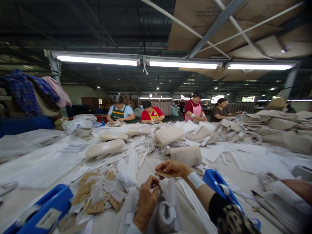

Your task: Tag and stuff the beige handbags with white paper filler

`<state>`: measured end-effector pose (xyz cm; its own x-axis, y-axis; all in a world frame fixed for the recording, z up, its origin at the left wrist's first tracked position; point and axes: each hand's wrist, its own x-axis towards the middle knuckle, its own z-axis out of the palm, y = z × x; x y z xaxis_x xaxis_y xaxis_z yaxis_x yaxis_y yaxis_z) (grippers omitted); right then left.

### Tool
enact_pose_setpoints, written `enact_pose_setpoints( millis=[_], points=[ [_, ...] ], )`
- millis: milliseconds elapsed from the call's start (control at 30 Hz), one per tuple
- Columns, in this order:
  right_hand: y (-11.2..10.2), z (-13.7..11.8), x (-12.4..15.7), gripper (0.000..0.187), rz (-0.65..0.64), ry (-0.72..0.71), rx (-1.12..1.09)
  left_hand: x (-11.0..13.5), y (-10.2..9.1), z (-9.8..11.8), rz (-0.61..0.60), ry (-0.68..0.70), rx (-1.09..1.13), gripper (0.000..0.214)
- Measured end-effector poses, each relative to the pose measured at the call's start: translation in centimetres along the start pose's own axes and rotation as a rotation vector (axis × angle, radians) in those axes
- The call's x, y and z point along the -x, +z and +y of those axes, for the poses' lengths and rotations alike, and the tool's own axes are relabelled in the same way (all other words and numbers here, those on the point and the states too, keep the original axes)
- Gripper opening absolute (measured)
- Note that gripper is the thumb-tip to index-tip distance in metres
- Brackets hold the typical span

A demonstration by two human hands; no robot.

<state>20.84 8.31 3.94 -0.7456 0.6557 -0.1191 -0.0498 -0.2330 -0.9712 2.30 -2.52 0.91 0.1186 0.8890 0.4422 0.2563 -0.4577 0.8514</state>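
Note:
My right hand reaches in from the lower right, a white patch at its wrist. Its fingers pinch a thin tan tag. Just below and to the left, my left hand is closed, thumb and fingers pressed together near the tag; what they grip is too small to make out. Under both hands lies a beige bag with white wrapping. A roll wrapped in white rests on it, right of my left hand. Left of that hand, a pile of brown tags with cords and small clear packets covers the table.
Blue tape dispensers stand at the left and right. Scissors lie at right, beside another person's arm. Beige bags and white paper spread ahead. Several people work across the table.

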Motion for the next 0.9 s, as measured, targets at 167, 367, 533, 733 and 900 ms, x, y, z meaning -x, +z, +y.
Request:
enact_pose_setpoints(
  millis=[167,367,533,733,900],
  points=[
    [1.1,1.0,0.6,0.056,0.099,-0.118,-0.079,-0.1,-0.2,-0.1,0.015,-0.016,0.061,0.005],
    [1.4,2.8,1.0,0.043,0.246,-0.133,-0.085,-0.3,-0.7,0.3,0.073,-0.134,0.306,0.008],
    [2.3,3.2,0.7,0.047,0.294,-0.115,0.043,-0.4,-1.1,0.1,0.144,-0.217,0.378,0.025],
    [2.8,3.3,0.0,0.047,0.365,-0.126,0.272,-0.5,-1.5,0.2,0.231,-0.319,0.569,0.054],
    [2.2,3.0,-0.5,0.048,0.356,-0.117,0.427,-0.5,-1.6,0.5,0.245,-0.346,0.576,0.065]
  ],
)
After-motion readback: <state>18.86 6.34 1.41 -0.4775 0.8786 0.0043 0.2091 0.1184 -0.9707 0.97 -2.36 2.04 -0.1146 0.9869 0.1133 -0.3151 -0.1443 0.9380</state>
